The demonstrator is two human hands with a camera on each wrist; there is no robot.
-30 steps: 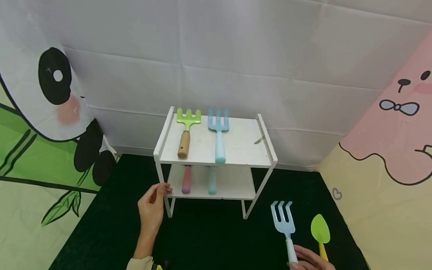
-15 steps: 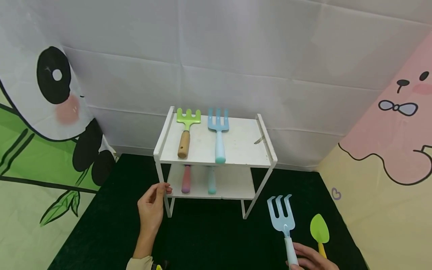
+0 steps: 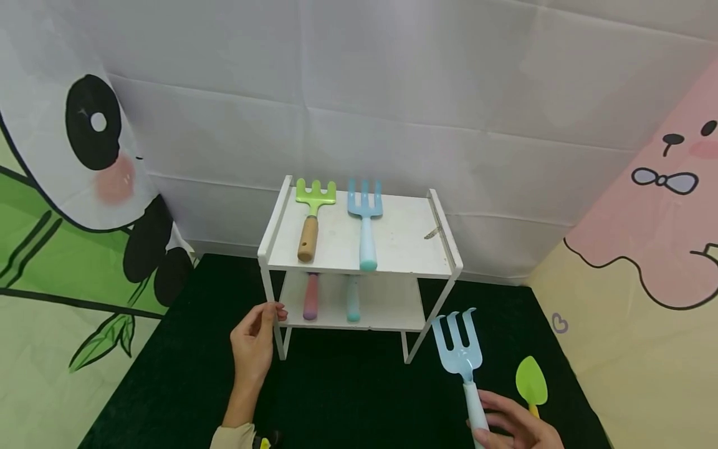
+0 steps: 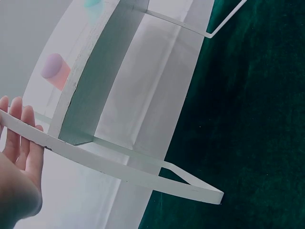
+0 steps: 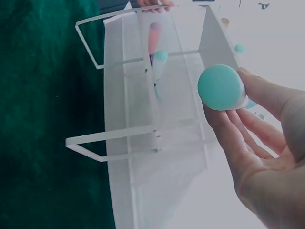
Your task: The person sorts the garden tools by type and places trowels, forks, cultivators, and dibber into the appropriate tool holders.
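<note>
In the head view my left hand [image 3: 252, 343] holds the left front leg of a white two-tier shelf [image 3: 404, 240]; in the left wrist view its fingers [image 4: 33, 157] lie behind that white leg. My right hand [image 3: 513, 421] pinches the pale handle of a light blue hand fork [image 3: 460, 355], its tines pointing up and away, right of the shelf. Its turquoise handle end [image 5: 220, 87] faces the right wrist camera. On the top tier lie a green hand fork [image 3: 311, 218] with a wooden handle and another blue fork [image 3: 366, 231].
On the lower tier a pink handle [image 3: 311, 298] and a turquoise handle [image 3: 353, 299] show, their heads hidden by the top tier. A green trowel [image 3: 531, 381] with a yellow handle lies to the right on the dark green cloth [image 3: 348, 393]. Printed fabric walls [image 3: 392, 125] stand behind and beside.
My right hand has raised the blue hand fork and moved it forward and left, towards the shelf's right front leg. The left hand stays on the shelf leg.
</note>
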